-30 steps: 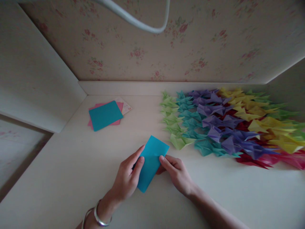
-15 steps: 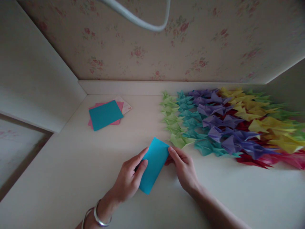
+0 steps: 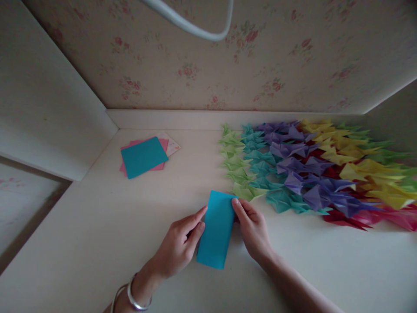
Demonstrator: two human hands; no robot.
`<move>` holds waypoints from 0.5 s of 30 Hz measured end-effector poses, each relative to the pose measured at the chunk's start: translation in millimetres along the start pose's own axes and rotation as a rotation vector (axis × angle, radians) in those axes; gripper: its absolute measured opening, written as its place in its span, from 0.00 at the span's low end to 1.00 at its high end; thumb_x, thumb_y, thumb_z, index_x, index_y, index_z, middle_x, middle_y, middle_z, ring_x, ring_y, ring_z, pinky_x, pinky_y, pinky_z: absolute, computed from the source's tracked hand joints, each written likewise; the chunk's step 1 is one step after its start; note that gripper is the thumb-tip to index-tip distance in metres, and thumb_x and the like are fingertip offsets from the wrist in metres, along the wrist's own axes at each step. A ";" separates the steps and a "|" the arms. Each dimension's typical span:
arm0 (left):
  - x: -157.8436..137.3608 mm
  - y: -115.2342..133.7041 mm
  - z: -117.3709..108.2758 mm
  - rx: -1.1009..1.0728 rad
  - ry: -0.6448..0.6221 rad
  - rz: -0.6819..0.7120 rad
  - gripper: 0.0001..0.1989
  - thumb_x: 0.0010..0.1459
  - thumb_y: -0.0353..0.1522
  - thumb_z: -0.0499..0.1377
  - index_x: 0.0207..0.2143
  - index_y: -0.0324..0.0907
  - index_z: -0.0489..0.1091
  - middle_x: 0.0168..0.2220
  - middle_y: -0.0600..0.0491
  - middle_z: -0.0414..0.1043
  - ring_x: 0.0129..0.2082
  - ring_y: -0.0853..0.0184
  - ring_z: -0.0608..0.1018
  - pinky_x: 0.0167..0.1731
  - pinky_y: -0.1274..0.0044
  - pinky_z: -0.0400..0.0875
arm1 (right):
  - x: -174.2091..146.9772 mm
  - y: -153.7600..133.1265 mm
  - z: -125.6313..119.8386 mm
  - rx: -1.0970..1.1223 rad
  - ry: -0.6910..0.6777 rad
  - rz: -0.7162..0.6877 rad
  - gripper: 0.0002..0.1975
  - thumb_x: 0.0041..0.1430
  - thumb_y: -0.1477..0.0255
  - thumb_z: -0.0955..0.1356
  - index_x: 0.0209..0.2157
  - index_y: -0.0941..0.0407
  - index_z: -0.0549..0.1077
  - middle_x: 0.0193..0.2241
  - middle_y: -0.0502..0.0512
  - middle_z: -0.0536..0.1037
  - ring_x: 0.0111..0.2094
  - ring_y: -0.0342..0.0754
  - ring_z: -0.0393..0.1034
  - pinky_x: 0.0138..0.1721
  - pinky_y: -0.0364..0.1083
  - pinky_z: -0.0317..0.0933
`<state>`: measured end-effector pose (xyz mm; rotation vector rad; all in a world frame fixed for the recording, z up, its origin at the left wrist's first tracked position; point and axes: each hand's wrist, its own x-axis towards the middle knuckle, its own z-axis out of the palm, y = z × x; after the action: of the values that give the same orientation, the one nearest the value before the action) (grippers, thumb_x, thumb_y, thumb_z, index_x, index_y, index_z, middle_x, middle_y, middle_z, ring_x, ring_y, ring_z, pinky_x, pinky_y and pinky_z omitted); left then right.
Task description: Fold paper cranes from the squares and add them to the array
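Bright blue origami paper [image 3: 216,232] forms an upright, slightly tilted rectangle between the two hands, just above or on the white desk [image 3: 97,243]; which of the two cannot be told. The right hand [image 3: 250,226] is clamped on its upper right corner, the thumb lying on top and the curled fingers partly hidden behind the edge. The left hand [image 3: 178,245] is at the opposite long edge, its index finger and thumb a little apart, with both tips at the paper's side. Its other fingers are tucked out of sight, so whether it pinches the sheet cannot be told. Silver bangles [image 3: 130,295] circle the left wrist.

Farther back on the left, a teal sheet [image 3: 143,157] lies askew over a pink sheet [image 3: 165,145], with the corner of a pale patterned sheet [image 3: 173,147] poking out on the right. To the right of the blue paper, crane-like origami figures [image 3: 293,167] crowd together in bands of light green, turquoise, purple, red, yellow and green. Behind the desk rises floral wallpaper [image 3: 156,74], with a white cable [image 3: 195,32] looping down across it.
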<state>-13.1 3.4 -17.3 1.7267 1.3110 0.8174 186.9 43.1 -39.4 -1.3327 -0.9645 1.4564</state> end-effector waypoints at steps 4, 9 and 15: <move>2.0 -2.3 0.2 0.051 0.058 0.054 0.20 0.68 0.31 0.53 0.60 0.38 0.68 0.50 0.44 0.79 0.51 0.63 0.79 0.51 0.77 0.73 | -3.8 0.0 3.8 -0.007 -0.075 0.010 0.22 0.59 0.52 0.68 0.24 0.56 0.65 0.21 0.45 0.57 0.23 0.42 0.52 0.23 0.41 0.51; 3.8 -3.7 0.3 0.079 0.106 0.073 0.19 0.68 0.31 0.52 0.59 0.38 0.68 0.44 0.45 0.80 0.47 0.63 0.81 0.47 0.76 0.75 | -7.0 -3.1 5.6 -0.040 -0.145 0.012 0.23 0.60 0.51 0.66 0.25 0.57 0.67 0.22 0.47 0.61 0.25 0.43 0.55 0.25 0.42 0.55; 2.7 -5.5 1.1 0.086 0.127 0.066 0.19 0.68 0.31 0.52 0.59 0.38 0.69 0.45 0.43 0.80 0.47 0.63 0.80 0.46 0.76 0.75 | -6.4 0.8 3.4 -0.097 -0.158 -0.024 0.24 0.62 0.52 0.65 0.22 0.56 0.64 0.21 0.46 0.59 0.24 0.42 0.54 0.25 0.42 0.52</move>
<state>-14.0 6.5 -22.6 1.8190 1.3967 0.9335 183.5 36.9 -38.0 -1.2847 -1.1627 1.5313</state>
